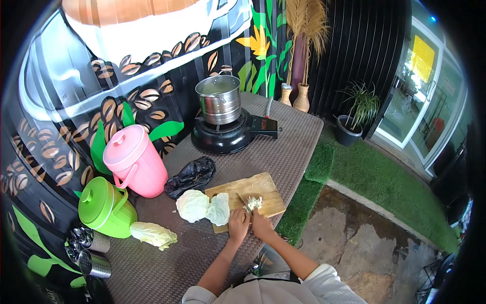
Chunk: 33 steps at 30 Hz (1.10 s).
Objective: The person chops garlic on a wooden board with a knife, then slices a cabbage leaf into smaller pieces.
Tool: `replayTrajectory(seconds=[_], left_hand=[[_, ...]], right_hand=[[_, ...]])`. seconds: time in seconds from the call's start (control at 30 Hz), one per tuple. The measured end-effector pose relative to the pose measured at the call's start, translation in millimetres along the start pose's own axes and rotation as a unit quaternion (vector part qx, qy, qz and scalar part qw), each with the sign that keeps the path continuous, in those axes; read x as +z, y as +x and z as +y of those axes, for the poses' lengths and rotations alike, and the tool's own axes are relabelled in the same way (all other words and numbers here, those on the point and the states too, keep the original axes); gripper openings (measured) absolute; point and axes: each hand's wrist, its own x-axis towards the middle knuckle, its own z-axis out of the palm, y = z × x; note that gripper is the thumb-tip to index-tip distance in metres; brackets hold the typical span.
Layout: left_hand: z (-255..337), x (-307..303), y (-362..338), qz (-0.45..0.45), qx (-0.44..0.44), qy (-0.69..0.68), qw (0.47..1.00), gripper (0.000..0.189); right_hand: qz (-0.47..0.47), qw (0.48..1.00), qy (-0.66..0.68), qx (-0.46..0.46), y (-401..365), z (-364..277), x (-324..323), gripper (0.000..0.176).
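Note:
A wooden cutting board (274, 188) lies near the table's edge in front of me. On it is a small heap of finely chopped pale cabbage (254, 203). My right hand (262, 226) is closed round a knife (243, 199), whose thin blade points away to the left beside the heap; the handle is hidden. Close on the left, my left hand (239, 224) has its fingers bent together at the board, and what they hold is hidden. A cabbage piece (218, 209) rests on the board's left side, against a larger cabbage portion (192, 205).
A steel pot (218, 100) stands on a black gas stove (221, 140) at the back. Left are a black plastic bag (192, 175), a pink jug (136, 162), a green jug (105, 206), a cabbage leaf (153, 235) and metal utensil holders (94, 263). The table (167, 271) ends at right.

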Motion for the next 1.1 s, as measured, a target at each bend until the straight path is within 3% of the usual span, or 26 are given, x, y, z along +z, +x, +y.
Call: replayTrajectory(seconds=[0.17,0.27,0.37,0.7,0.87,1.03,1.1], left_hand=[[1,-3,1,0.013,0.033,-0.012,0.999,0.007],[2,-5,1,0.005,0.03,-0.019,0.999,0.006],[2,-5,3,-0.006,0.024,-0.017,1.0,0.005],[-1,-3,0,-0.009,0.05,0.016,0.999,0.007],[2,-8,0,-0.031,0.028,-0.012,0.999,0.007],[-1,-7,-1,-0.029,0.064,0.005,0.998,0.012],[-3,-3,-3,-0.014,0.02,-0.023,0.999,0.015]], right_hand=[[-0.031,0.998,0.031,-0.049,28,20,-2,0.028],[-0.057,0.997,0.042,-0.001,1,-1,-10,0.03],[-0.003,0.999,0.02,0.046,-16,-8,9,0.029],[-0.027,0.997,0.074,-0.015,2,11,-1,0.027],[-0.021,0.997,0.04,0.057,-15,4,15,0.028],[-0.021,0.998,0.063,0.021,17,7,-1,0.027],[-0.058,0.996,0.055,-0.046,32,18,-5,0.03]])
